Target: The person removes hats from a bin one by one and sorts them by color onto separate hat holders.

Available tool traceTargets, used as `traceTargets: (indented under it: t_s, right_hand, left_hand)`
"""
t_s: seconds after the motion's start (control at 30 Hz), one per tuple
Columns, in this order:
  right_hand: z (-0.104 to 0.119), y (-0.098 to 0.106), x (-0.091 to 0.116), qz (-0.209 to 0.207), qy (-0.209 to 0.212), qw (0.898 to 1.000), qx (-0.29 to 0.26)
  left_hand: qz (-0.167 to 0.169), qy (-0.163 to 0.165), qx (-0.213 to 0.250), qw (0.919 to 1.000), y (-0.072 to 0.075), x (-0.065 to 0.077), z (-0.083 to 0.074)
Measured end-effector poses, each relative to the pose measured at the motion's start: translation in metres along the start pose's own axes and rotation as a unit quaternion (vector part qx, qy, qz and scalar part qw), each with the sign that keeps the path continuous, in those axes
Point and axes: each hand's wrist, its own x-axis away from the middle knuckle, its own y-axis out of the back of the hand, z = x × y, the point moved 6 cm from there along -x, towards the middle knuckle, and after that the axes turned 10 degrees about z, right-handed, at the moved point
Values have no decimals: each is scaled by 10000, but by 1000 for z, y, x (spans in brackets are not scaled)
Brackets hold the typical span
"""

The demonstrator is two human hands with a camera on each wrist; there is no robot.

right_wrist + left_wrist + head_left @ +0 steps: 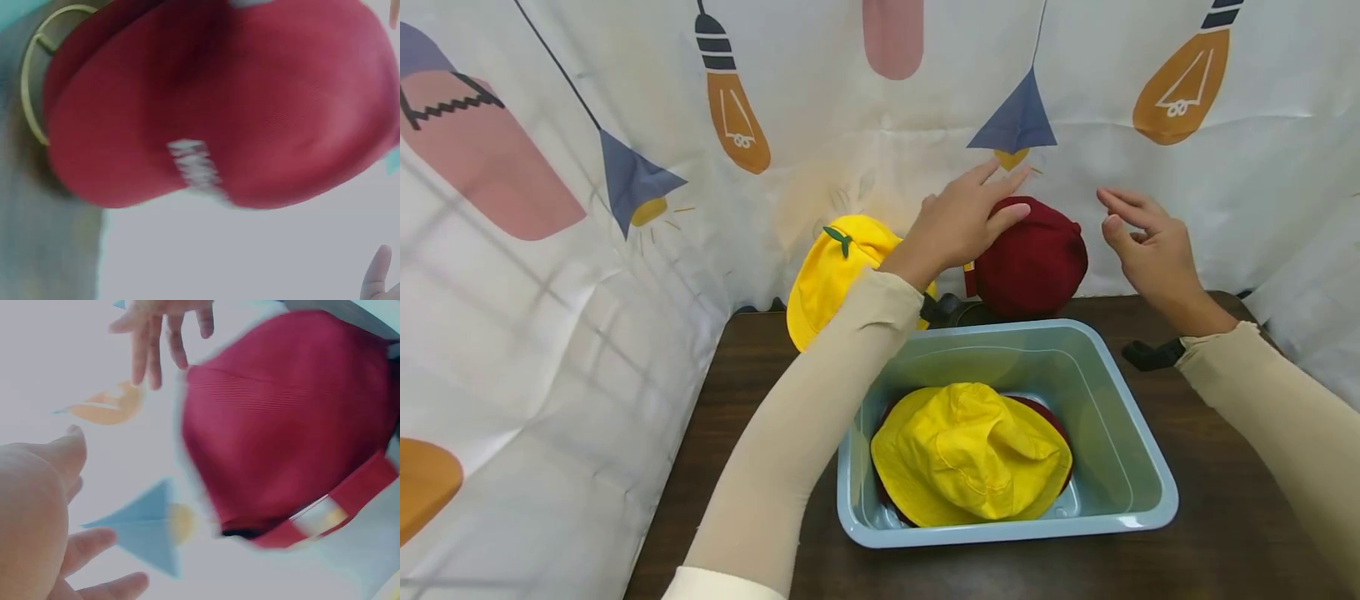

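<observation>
A dark red cap (1033,254) with a small buckle strap sits at the back of the table; its brim and light lettering (194,164) show in the right wrist view. My left hand (962,221), fingers spread, is just left of the cap and overlaps it in the head view; the left wrist view shows a gap between them. To the cap's right, my right hand (1157,250) hovers with loosely bent fingers, holding nothing. A yellow cap (831,275) with a green sprout stands behind my left forearm, partly hidden.
In front stands a light blue plastic tub (1120,425). Inside it a yellow brimmed hat (973,454) lies over something dark red. A gold ring (28,87) shows beside the red cap's brim. A printed white curtain (880,158) hangs behind the brown table (760,400).
</observation>
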Motion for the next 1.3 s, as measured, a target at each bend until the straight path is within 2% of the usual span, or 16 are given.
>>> traceTargets:
  t_s: [0.17, 0.27, 0.33, 0.4, 0.5, 0.6, 0.7, 0.83, 0.97, 1.13, 1.3]
  right_hand:
    - [55, 10, 2, 210, 785, 9966, 151]
    - [84, 4, 12, 591, 1216, 9901, 377]
    - [99, -5, 20, 967, 1433, 9833, 566]
    - [112, -17, 29, 1348, 1610, 9747, 772]
    - [125, -35, 41, 1953, 1853, 9576, 1025]
    - [132, -54, 52, 2523, 1983, 9395, 1200]
    - [136, -75, 63, 3112, 2123, 9201, 1069]
    - [136, -102, 79, 3690, 2366, 8942, 904]
    - [130, -121, 92, 3963, 2480, 8788, 956]
    - [122, -136, 105, 4231, 2390, 8685, 977]
    - [116, -144, 113, 4448, 2205, 8631, 925]
  left_hand:
    - [-551, -648, -175, 9962, 35, 62, -2]
    - [-855, -951, -125, 9917, 44, 103, 3]
    - [-1024, -1060, -22, 9891, 44, 128, 10]
    - [-1101, -1012, 4, 9887, 38, 149, 18]
    - [-1108, -870, 171, 9899, 20, 174, 33]
    - [-1013, -541, 283, 9930, -3, 195, 49]
    - [-990, -238, 455, 9938, -24, 216, 64]
    - [-887, 116, 923, 9917, -49, 238, 81]
    - [-542, 370, 1575, 9853, -83, 249, 91]
    - [-262, 330, 2369, 9706, -119, 254, 93]
    - [-97, 94, 2890, 9572, -143, 252, 90]
